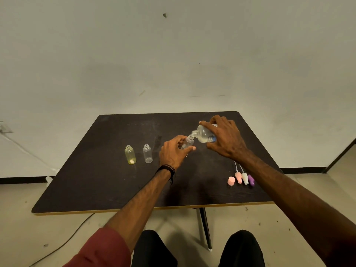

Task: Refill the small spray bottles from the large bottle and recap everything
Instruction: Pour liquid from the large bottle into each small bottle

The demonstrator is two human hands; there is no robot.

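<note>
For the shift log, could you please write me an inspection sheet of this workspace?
Surface: dark table, scuffed, pale edge band.
Job's things: large bottle tilted, neck at small bottle; yellowish bottle and clear bottle upright, uncapped; pink cap and three spray tops near the right edge.
Clutter: nothing seen.
Hands: left hand holds the small bottle; right hand grips the large bottle.
Cables: floor cable; wall cord.
Surroundings: pale wall, black baseboard.

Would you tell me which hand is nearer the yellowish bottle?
Left. The left hand is right of the yellowish bottle; the right hand is farther right.
</note>
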